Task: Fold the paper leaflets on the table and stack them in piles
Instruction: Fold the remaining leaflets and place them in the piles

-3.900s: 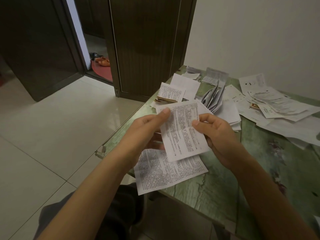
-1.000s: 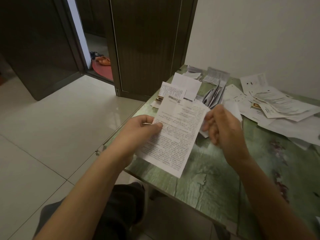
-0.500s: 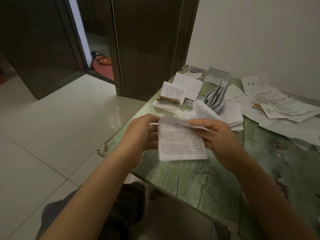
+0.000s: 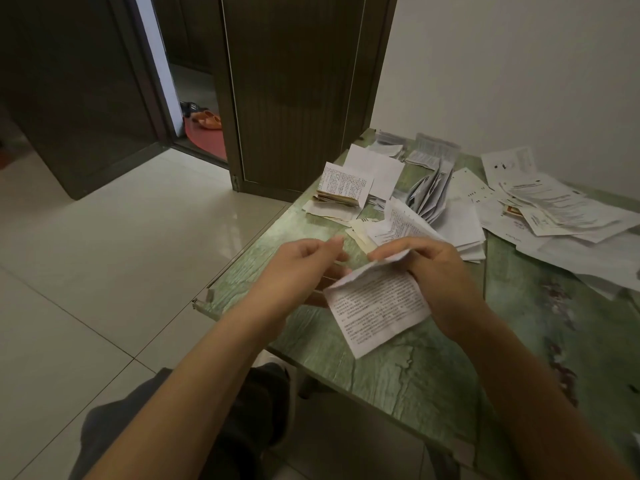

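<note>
A: Changed what, just now?
B: Let go with the left hand [image 4: 298, 271]; half a second back, gripping the leaflet [image 4: 377, 306] along with the other, now hovering just beside it, fingers loose and spread, holding nothing

A: And on the right?
B: Pinching the leaflet's top edge between thumb and fingers of the right hand [image 4: 440, 275]; dangling it tilted above the near part of the table [image 4: 415, 382], not laid down

A: Folded yet?
B: Looks so: a second ago held as one long open sheet, now seen at roughly half that length, doubled over up by the pinch; cannot judge the sharpness of the crease

A: Meaning what for the job?
B: Probably one fold made, with either another to press in or a trip to a pile next; a guess only

A: Trip where?
B: Likely to the folded stack [image 4: 341, 194] at the far left of the table, or the fanned bunch [image 4: 429, 195] near it; plenty left besides, going by the open sheets [image 4: 554, 209] strewn at the far right

A: Any risk?
B: Just a one-handed pinch on thin paper, so easy to let spring open; better to bring the left hand back and run along the crease
</note>
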